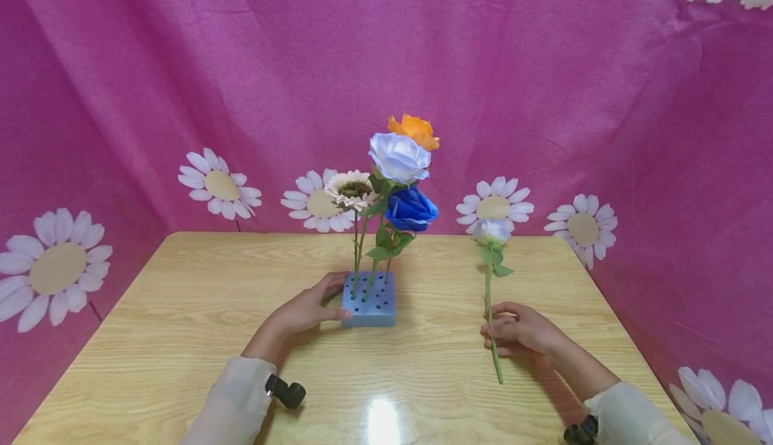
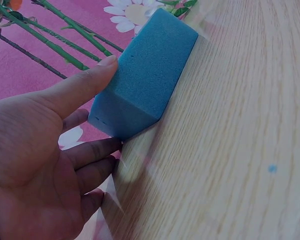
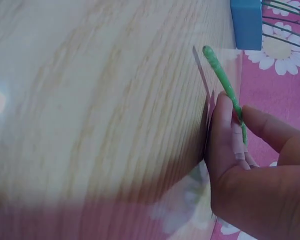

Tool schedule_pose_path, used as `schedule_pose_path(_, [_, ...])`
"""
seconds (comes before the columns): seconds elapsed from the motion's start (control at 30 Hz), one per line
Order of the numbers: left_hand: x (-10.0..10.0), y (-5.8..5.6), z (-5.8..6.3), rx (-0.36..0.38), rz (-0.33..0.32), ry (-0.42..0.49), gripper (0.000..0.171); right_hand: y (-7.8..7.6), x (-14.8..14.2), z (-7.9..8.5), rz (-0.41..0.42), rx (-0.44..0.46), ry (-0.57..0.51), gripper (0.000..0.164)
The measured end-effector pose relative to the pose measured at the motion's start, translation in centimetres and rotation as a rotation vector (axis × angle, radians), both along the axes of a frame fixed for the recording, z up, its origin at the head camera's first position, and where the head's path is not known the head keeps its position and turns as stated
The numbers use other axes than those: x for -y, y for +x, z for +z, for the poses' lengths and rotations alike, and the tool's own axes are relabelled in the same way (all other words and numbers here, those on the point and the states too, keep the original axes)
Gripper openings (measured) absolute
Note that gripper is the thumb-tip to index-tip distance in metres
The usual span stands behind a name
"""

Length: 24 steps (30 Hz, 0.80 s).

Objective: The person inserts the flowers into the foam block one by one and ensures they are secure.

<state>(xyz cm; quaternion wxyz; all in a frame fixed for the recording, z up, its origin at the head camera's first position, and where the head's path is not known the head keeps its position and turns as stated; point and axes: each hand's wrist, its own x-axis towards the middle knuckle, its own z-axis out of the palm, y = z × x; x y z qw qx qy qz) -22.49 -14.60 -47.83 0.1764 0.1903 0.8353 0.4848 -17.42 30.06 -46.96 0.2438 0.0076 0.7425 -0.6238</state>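
Note:
A blue foam block [image 1: 370, 320] with several holes in its top sits on the table. My left hand [image 1: 309, 309] holds its left side, thumb on the front face and fingers toward the back. Out of the block rise a cream sunflower-like bloom [image 1: 352, 190], a pale lilac rose [image 1: 399, 157], a blue rose [image 1: 411, 209] and an orange flower [image 1: 415, 130]. Over to the right, my right hand [image 1: 524, 329] pinches the lower green stem of a white artificial flower [image 1: 492, 232], its bloom pointing away from me. The stem's bare end [image 3: 213, 60] shows in the right wrist view.
A light wood-grain table [image 1: 181, 337] carries everything. Behind and at both sides hangs a magenta cloth [image 1: 290, 62] printed with large white daisies. Small black devices are worn at the left wrist [image 1: 285, 391] and right wrist [image 1: 581, 429].

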Motion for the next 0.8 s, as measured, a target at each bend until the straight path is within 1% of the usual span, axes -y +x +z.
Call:
schedule_pose_path(0.17, [0.0,0.0,0.1,0.004,0.004,-0.001,0.087,0.3,0.3,0.1,0.015,0.006,-0.026,0.050])
schedule_pose_path(0.33, [0.0,0.0,0.0,0.010,0.010,-0.004,0.087,0.5,0.6,0.0,0.006,0.012,-0.064,0.044])
schedule_pose_path(0.47, [0.0,0.0,-0.1,0.004,0.000,0.001,0.087,0.6,0.9,0.0,0.004,0.013,-0.102,0.040])
schedule_pose_path(0.57, [0.0,-0.1,-0.2,0.017,0.007,0.005,0.087,0.7,1.1,0.2,0.000,0.009,-0.101,0.040])
schedule_pose_path(0.8, [-0.1,-0.1,-0.2,0.014,0.005,0.012,0.088,0.8,1.7,0.4,-0.004,-0.011,-0.100,0.041])
